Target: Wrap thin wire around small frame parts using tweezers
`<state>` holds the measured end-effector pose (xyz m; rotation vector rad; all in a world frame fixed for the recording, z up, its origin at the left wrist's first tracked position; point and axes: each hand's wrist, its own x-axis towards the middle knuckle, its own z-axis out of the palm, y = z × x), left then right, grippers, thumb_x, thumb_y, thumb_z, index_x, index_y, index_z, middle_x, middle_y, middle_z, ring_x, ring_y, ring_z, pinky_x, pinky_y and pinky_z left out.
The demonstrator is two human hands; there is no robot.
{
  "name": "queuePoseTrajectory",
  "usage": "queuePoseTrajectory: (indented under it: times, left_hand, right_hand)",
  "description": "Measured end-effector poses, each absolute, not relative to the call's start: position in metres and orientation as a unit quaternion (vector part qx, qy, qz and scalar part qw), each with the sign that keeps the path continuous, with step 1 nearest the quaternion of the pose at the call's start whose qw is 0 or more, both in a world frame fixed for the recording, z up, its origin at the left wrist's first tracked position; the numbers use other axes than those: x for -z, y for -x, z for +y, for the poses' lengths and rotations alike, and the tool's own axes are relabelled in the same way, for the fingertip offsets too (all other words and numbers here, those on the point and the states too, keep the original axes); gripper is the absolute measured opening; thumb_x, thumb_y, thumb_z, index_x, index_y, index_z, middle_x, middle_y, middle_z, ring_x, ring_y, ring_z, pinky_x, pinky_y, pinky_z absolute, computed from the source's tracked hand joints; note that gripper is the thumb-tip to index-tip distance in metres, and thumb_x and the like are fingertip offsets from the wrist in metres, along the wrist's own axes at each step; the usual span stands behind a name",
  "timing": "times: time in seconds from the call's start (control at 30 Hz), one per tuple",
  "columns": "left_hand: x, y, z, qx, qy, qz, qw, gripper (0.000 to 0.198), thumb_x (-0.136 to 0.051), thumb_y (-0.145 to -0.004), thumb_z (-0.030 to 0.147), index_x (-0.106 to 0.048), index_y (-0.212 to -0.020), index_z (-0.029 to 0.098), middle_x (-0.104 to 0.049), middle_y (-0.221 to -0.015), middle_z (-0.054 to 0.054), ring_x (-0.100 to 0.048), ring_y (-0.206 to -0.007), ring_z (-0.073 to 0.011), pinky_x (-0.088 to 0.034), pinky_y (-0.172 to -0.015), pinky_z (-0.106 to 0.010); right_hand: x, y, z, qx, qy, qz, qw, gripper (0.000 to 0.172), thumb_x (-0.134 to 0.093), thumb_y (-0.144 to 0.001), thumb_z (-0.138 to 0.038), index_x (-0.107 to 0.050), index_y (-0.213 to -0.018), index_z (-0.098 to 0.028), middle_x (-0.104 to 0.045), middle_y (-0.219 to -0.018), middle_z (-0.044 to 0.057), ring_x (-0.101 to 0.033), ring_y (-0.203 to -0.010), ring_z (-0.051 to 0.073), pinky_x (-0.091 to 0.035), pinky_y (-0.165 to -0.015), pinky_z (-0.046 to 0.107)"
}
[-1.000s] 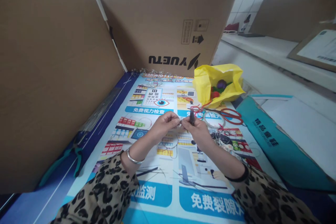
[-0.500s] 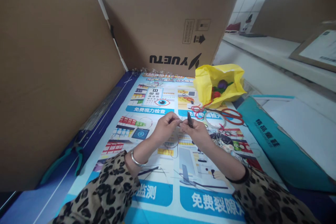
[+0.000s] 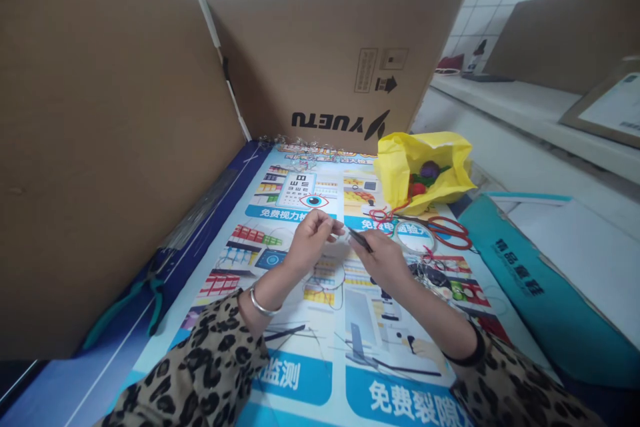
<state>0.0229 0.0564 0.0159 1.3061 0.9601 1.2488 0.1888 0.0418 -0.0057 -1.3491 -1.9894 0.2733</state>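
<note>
Head view: the right hand [image 3: 380, 255] is closed around a slim dark tool [image 3: 360, 239], its tip just beside the fingertips of the left hand [image 3: 307, 243], above the printed sheet [image 3: 339, 373]. The left fingers bunch together; whether they pinch anything, I cannot tell. This looks like fine tool work, calling next for steady fingers and careful aim.

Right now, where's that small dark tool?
In the head view, the small dark tool is near the middle, held in your right hand, with one end toward your left hand; the yellow bag lies beyond it.
</note>
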Motion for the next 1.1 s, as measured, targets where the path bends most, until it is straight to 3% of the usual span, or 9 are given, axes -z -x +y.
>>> queuePoseTrajectory:
  times: [0.13, 0.27, 0.57, 1.1]
  left_hand:
    - [-0.017, -0.025, 0.056, -0.515, -0.508, 0.403, 0.561, 0.018, -0.046, -0.082, 0.035, -0.037, -0.078, 0.019, -0.063, -0.068, 0.000, -0.060, -0.058, -0.0122, -0.048, -0.056, -0.026]
    - [-0.015, -0.026, 0.055, -0.509, -0.512, 0.415, 0.554, 0.021, -0.047, -0.081, 0.038, -0.037, -0.079, 0.020, -0.065, -0.066, 0.000, -0.061, -0.055, -0.0126, -0.048, -0.052, -0.024]
    - [-0.007, -0.028, 0.054, -0.501, -0.543, 0.458, 0.495, 0.022, -0.047, -0.080, 0.040, -0.039, -0.079, 0.020, -0.066, -0.066, 0.000, -0.063, -0.052, -0.0133, -0.049, -0.048, -0.022]
    - [-0.006, -0.029, 0.054, -0.492, -0.558, 0.485, 0.460, 0.021, -0.044, -0.082, 0.040, -0.038, -0.077, 0.020, -0.064, -0.064, 0.001, -0.062, -0.050, -0.0129, -0.048, -0.045, -0.021]
  right_hand:
    - [0.000, -0.198, 0.043, 0.149, 0.478, -0.823, 0.270, 0.017, -0.048, -0.080, -0.024, -0.063, -0.084, -0.017, -0.060, -0.075, 0.008, -0.048, -0.079, 0.021, -0.032, -0.074, 0.033]
    - [-0.007, -0.200, 0.041, 0.255, 0.477, -0.816, 0.205, 0.016, -0.048, -0.081, -0.025, -0.062, -0.079, -0.018, -0.055, -0.070, 0.007, -0.042, -0.075, 0.021, -0.027, -0.071, 0.034]
    - [-0.014, -0.199, 0.038, 0.305, 0.458, -0.817, 0.175, 0.012, -0.051, -0.080, -0.022, -0.059, -0.073, -0.018, -0.051, -0.066, 0.005, -0.038, -0.071, 0.019, -0.023, -0.068, 0.033]
    - [-0.009, -0.200, 0.040, 0.285, 0.466, -0.824, 0.154, 0.013, -0.051, -0.080, -0.023, -0.056, -0.068, -0.018, -0.053, -0.066, 0.005, -0.039, -0.071, 0.019, -0.022, -0.068, 0.033]
